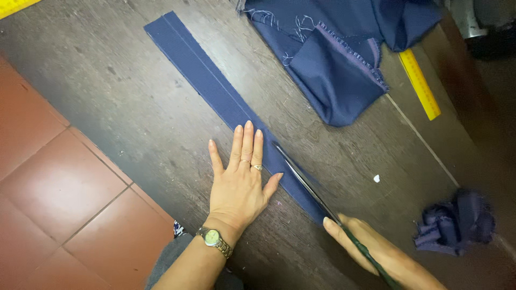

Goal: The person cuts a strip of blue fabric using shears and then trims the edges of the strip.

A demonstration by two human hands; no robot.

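Left hand (239, 182) is down flat on the dark wooden table (123, 107), fingers spread and straight, gripping nothing, just pressing on the near end of a long navy fabric strip (215, 91), with rings on two fingers and a wristwatch (214, 238) below. The strip runs diagonally from the far left of the table down toward the person. Right hand (371, 247) comes in from the lower right, closed around the handles of long scissors (306, 182), whose blades lie along the strip's right edge, just beside the left thumb. Farther back sits a heap of navy cloth (344, 48), with a yellow ruler (420, 85) to its right. A crumpled bundle of navy scraps (457, 220) lies near the right hand, and red floor tiles (59, 204) show on the left.
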